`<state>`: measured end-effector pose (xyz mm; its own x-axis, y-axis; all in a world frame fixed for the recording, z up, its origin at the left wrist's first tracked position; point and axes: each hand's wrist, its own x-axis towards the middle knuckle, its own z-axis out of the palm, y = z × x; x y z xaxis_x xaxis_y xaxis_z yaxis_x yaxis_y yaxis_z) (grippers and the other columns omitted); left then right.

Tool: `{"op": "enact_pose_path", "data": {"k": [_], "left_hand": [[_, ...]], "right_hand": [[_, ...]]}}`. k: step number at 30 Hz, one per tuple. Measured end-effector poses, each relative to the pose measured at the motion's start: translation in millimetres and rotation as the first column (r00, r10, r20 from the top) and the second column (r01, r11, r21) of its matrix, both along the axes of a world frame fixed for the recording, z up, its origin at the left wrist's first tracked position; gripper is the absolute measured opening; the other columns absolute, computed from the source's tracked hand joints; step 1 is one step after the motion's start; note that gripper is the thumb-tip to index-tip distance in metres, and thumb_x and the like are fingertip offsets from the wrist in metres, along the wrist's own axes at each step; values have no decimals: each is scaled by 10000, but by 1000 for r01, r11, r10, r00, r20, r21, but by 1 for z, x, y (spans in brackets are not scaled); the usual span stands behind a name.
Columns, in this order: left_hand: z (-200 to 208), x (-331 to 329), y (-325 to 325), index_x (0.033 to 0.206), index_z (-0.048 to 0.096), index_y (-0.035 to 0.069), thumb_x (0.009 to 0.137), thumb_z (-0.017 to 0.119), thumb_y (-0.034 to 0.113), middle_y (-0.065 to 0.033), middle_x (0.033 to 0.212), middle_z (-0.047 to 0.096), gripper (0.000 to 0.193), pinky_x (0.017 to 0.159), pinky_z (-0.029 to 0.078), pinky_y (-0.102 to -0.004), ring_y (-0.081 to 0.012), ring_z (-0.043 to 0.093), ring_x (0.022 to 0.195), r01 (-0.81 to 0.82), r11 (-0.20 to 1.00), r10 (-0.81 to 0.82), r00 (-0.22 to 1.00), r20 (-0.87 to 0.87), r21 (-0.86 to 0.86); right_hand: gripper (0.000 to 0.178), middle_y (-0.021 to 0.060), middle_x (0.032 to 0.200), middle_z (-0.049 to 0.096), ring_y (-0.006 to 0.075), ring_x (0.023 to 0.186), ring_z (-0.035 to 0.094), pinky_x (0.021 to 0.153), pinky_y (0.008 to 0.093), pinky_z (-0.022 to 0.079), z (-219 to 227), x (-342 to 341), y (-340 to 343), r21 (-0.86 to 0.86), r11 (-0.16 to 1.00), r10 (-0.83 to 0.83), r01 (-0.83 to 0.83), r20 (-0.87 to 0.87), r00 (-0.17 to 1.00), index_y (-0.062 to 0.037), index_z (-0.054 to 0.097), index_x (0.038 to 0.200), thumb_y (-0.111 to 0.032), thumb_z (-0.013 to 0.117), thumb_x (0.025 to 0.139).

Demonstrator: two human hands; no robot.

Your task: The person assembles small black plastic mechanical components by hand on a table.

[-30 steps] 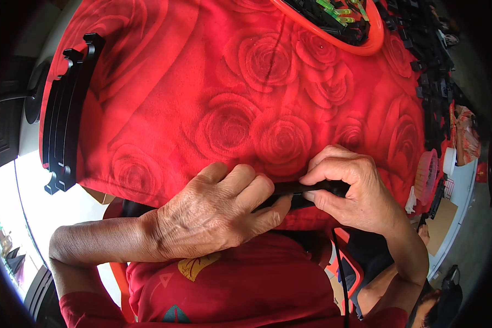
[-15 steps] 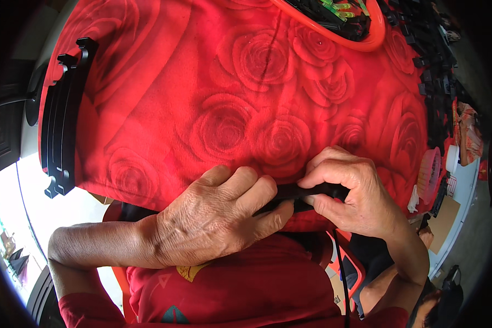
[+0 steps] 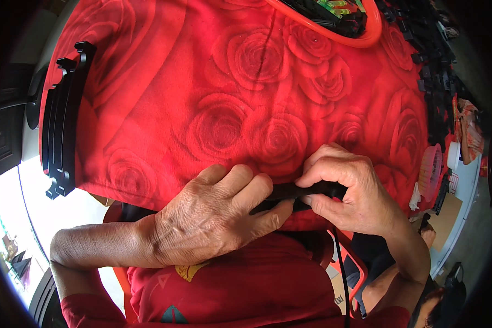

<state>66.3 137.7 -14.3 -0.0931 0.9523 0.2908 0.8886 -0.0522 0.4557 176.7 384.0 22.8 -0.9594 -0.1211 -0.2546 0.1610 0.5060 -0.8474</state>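
I hold a small black plastic part [image 3: 306,192] at the near edge of the counter [image 3: 164,104], which is draped in a red cloth printed with roses. My left hand [image 3: 213,216] lies palm-down over the part's left end, its fingers [image 3: 246,188] curled and pressing it against the cloth, probably so the part does not slide. My right hand [image 3: 350,191] comes from the right, its fingers [image 3: 320,170] bent and pinched closed on the part's right end, thumb underneath and forefinger on top. The part is therefore gripped from both ends and spans the narrow gap between the two hands, just above my lap; most of its shape is hidden by the fingers, so I cannot tell its exact form.

At the far left edge of the counter, a long black plastic frame [image 3: 63,120] with notched ends lies along the cloth's border, well apart from my hands. At the far edge sits an orange-rimmed basin [image 3: 366,38] holding more dark parts and something green. Along the right side, a scatter of black plastic pieces [image 3: 434,82] runs from far to near, and beyond it, off the cloth, a pink basket [image 3: 431,169] stands upright.

Nothing lies between my hands and the open cloth in front of them. Near my right knee, a thin black cord [image 3: 341,273] crosses a red stool [image 3: 352,270].
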Motion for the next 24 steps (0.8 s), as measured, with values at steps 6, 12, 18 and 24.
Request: {"op": "enact_pose_path", "data": {"k": [6, 12, 18, 24], "left_hand": [[-4, 2, -1, 1275, 767, 313, 765, 743, 242, -65, 1093, 560, 515, 651, 522, -328, -205, 576, 856, 5, 1000, -6, 1000, -29, -19], [-4, 0, 2, 1278, 759, 316, 774, 736, 244, -73, 1091, 550, 510, 656, 521, -328, -207, 573, 846, 38, 998, -38, 999, -16, -43], [-1, 0, 2, 1268, 755, 317, 773, 744, 246, -72, 1094, 544, 500, 673, 522, -341, -207, 570, 846, 53, 996, -53, 999, -1, -73], [-2, -1, 3, 1235, 763, 250, 797, 729, 247, -44, 1049, 550, 440, 701, 506, -326, -195, 583, 887, 40, 998, -40, 999, -6, -38]], "right_hand": [[229, 112, 911, 691, 285, 888, 685, 805, 379, 548, 1, 1, -2, 16, 1000, -4, 4, 1, 1000, -10, 708, 937, 99, 756, 742], [214, 109, 900, 679, 290, 884, 674, 792, 385, 543, 3, -3, -1, 4, 1000, 6, -6, 2, 1000, -15, 705, 930, 100, 740, 753], [217, 101, 873, 666, 290, 854, 659, 776, 384, 534, 2, -5, 1, 10, 1000, 27, -27, -7, 1000, -19, 704, 919, 102, 720, 740], [218, 96, 839, 666, 293, 839, 664, 768, 382, 537, 1, -6, 2, -17, 999, 28, -28, -7, 1000, -13, 707, 911, 108, 708, 729]]}}
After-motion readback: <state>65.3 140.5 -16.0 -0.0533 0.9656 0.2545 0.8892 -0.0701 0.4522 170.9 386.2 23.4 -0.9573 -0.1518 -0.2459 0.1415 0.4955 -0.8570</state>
